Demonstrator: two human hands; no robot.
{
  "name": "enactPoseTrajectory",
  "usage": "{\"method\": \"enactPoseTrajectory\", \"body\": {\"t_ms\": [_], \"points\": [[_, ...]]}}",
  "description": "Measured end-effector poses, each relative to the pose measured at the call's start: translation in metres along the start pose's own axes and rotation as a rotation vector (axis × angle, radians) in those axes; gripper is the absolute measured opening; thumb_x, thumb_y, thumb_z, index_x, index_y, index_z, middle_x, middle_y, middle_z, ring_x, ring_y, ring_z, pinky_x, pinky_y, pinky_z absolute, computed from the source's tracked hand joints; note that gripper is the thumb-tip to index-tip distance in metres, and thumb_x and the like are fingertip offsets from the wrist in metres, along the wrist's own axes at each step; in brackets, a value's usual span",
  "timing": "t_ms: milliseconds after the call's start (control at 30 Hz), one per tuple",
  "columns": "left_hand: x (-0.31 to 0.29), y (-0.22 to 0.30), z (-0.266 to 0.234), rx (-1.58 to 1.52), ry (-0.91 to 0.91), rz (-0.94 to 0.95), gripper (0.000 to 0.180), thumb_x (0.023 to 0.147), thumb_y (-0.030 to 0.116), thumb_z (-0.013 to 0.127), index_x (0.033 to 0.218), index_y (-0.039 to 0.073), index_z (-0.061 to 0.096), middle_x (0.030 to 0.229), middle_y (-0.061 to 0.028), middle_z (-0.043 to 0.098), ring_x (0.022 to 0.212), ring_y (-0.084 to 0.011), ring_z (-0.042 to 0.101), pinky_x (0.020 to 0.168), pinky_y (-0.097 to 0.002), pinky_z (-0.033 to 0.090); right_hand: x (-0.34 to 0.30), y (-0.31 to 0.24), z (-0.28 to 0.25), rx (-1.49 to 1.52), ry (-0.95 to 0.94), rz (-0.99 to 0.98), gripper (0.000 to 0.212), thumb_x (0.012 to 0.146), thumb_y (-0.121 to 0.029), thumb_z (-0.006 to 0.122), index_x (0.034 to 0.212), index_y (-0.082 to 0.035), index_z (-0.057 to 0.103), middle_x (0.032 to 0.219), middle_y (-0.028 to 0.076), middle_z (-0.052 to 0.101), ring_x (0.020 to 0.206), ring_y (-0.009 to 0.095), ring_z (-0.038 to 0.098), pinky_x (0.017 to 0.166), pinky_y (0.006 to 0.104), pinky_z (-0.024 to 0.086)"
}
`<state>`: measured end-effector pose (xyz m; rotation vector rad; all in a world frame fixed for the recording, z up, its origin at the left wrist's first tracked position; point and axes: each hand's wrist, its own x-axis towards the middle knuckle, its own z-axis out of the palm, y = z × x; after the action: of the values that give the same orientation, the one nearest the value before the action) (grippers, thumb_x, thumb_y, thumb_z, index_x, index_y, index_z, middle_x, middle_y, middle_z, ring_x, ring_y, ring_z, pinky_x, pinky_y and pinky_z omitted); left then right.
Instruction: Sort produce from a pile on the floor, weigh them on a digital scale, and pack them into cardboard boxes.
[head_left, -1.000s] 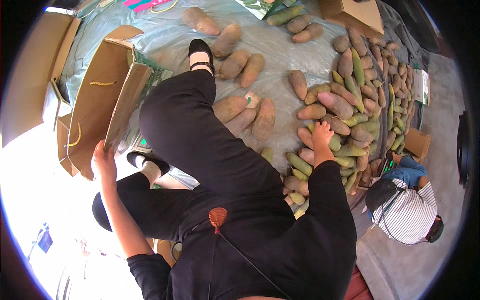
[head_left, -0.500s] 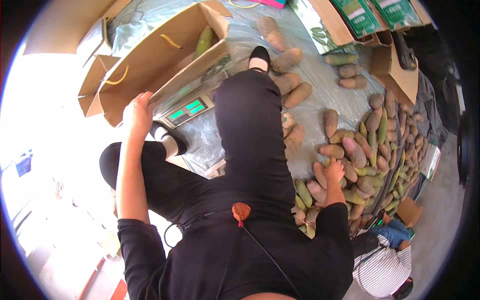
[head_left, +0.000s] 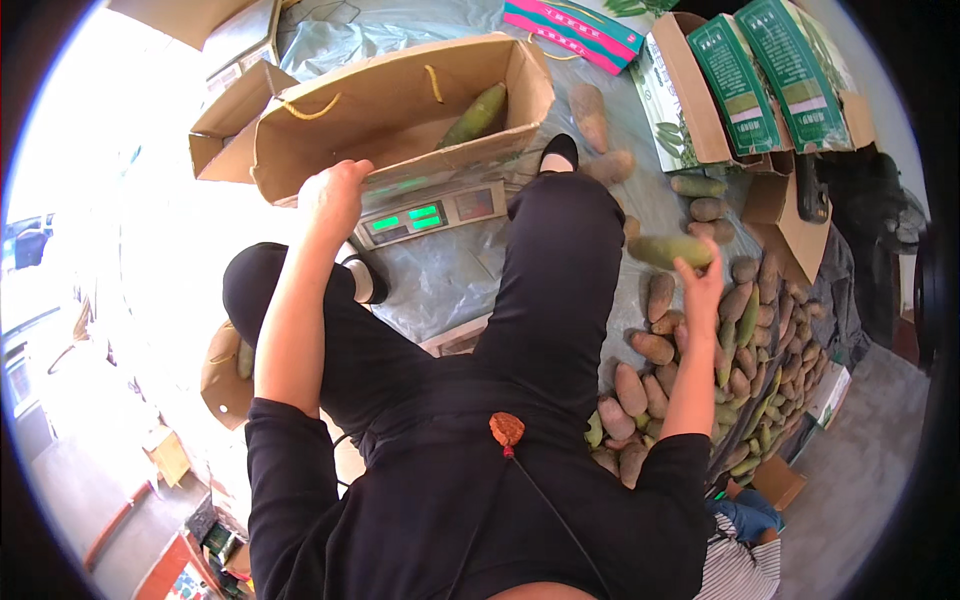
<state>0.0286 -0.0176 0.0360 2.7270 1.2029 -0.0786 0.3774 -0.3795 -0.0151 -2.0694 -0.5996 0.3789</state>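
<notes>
My right hand is closed around one end of a long green radish, raised above the plastic sheet at the right of my knee. With my left hand I grip the near rim of a brown cardboard gift bag with yellow cord handles. One green radish lies inside it, toward its right end. The bag rests on a digital scale with lit green displays. Below my right hand spreads a heap of soil-coated radishes, some brownish, some green.
Several loose radishes lie on the plastic sheet beyond my knee. Green packages stand in an open carton at the far right. A pink and teal box lies at the back. Another person in a striped top is at the lower right.
My right hand has lifted a green radish from the heap and moved it forward. My left hand stays on the bag's rim. The view has shifted, so the bag appears farther right.
</notes>
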Motion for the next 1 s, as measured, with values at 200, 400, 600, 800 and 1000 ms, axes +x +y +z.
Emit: {"method": "enactPoseTrajectory", "body": {"t_ms": [200,400,600,800,1000], "points": [[0.003,-0.006,-0.002,-0.008,-0.077,-0.027,0.025,0.079,0.004,0.054,0.101,0.011,0.062,0.095,-0.0108,0.063,0.091,-0.033,0.06,0.079,-0.0422,0.048,0.056,-0.156,0.016,0.307,-0.05,-0.299,0.051,0.078,0.001,0.066,0.124,-0.001,0.046,0.112,0.008,0.055,0.101,0.016,0.055,0.088,0.029,0.045],[-0.004,-0.009,0.004,0.022,0.002,-0.002,0.022,0.077,0.002,0.052,0.094,0.012,0.063,0.089,-0.0087,0.063,0.088,-0.0294,0.062,0.076,-0.0415,0.048,0.086,-0.241,0.1,0.446,-0.341,-0.481,0.046,0.073,-0.002,0.073,0.114,-0.001,0.052,0.104,0.008,0.059,0.095,0.015,0.058,0.083,0.0289,0.049],[-0.006,-0.006,0.01,0.033,0.068,0.022,0.021,0.077,0.003,0.052,0.09,0.014,0.063,0.084,-0.0069,0.062,0.085,-0.0262,0.063,0.073,-0.0408,0.049,0.088,-0.251,0.223,-0.027,-0.464,-0.538,0.059,0.06,-0.035,0.079,0.105,-0.002,0.057,0.093,0.014,0.065,0.087,0.025,0.064,0.075,0.034,0.051],[-0.005,-0.002,0.005,0.002,0.039,-0.009,0.022,0.078,0.004,0.051,0.092,0.014,0.065,0.086,-0.0096,0.064,0.085,-0.0277,0.064,0.072,-0.0406,0.05,0.067,-0.265,0.284,-0.259,-0.5,-0.39,0.048,0.066,-0.038,0.072,0.1,-0.004,0.064,0.092,0.016,0.066,0.088,0.031,0.064,0.079,0.0402,0.049],[0.001,-0.002,0.0,-0.012,-0.018,-0.003,0.019,0.081,0.008,0.051,0.094,0.013,0.063,0.09,-0.0116,0.064,0.089,-0.0324,0.061,0.074,-0.043,0.049,0.115,-0.243,0.234,-0.142,-0.665,-0.408,0.034,0.08,-0.028,0.062,0.103,-0.003,0.063,0.092,0.006,0.066,0.077,0.015,0.063,0.069,0.0308,0.049]]}}
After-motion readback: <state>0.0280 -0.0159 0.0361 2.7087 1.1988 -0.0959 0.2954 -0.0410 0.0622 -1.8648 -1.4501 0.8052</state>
